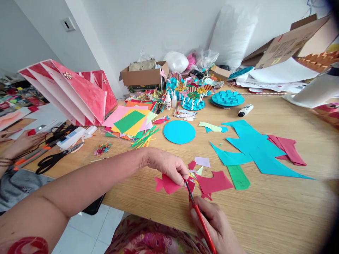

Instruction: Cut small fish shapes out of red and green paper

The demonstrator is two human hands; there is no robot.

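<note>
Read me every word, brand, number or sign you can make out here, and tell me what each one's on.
"100LZ", as best it reads, on the small box at the back.
Label on the upright white bottle: too small to read.
Marks on the lying black-and-white bottle: too small.
Print on the large cardboard box: too blurred.

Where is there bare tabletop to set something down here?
The widest bare stretch of wooden tabletop lies right of the right hand, nearer than the angular blue paper offcut. A smaller one lies right of the black-capped white bottle. The back, around the brown cardboard box, is crowded.
</note>
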